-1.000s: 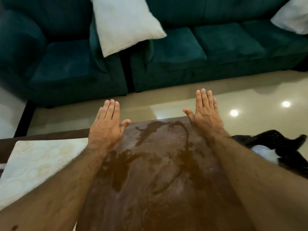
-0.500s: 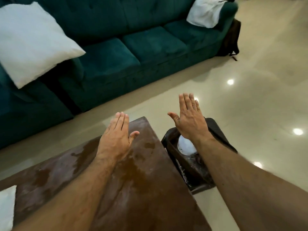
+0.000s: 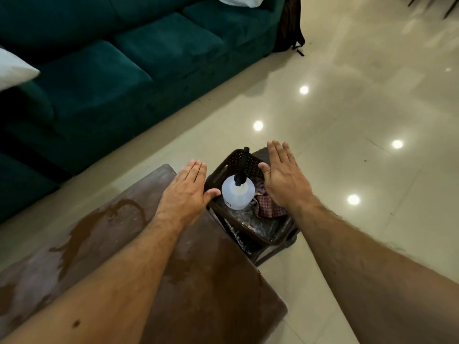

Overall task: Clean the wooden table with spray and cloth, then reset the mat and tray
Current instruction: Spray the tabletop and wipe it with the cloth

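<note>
Closest to the person is the wooden table [image 3: 198,281], filling the space from 6 o'clock to 9 o'clock. It is brown and has dark wet patches and pale smears on top. Both bare arms reach out over it.

The left hand [image 3: 187,192] floats above the table's far corner, near the middle. It is flat, with its fingers straight and together, and it holds nothing. The right hand [image 3: 283,180] is at about 1 o'clock from it. It is flat and empty too, with its fingers spread a little.

Between the two hands, just past the table's edge, sits a dark basket [image 3: 248,227] on the floor. Inside it stands the spray bottle [image 3: 238,193], white with a black top. A checked cloth [image 3: 267,206] lies bunched up just beside the bottle, at its 3 o'clock, partly under the right hand. No mat or tray can be seen.

The step now looks like picking up the spray and the cloth. A good way would be to drop one hand straight down on the bottle and hold it round its neck, so it does not tip. The other hand could pinch the cloth in the middle and lift it clear of the basket rim. The bottle may be wet, so a firm hold would help.

There is a small dark mark low on the bottle, but it is too tiny to read. No other words show.

Farther off, from 9 to 12 o'clock, is a green sofa [image 3: 124,70] with white pillows. The shiny floor [image 3: 372,108] stretches away at 2 o'clock.
</note>
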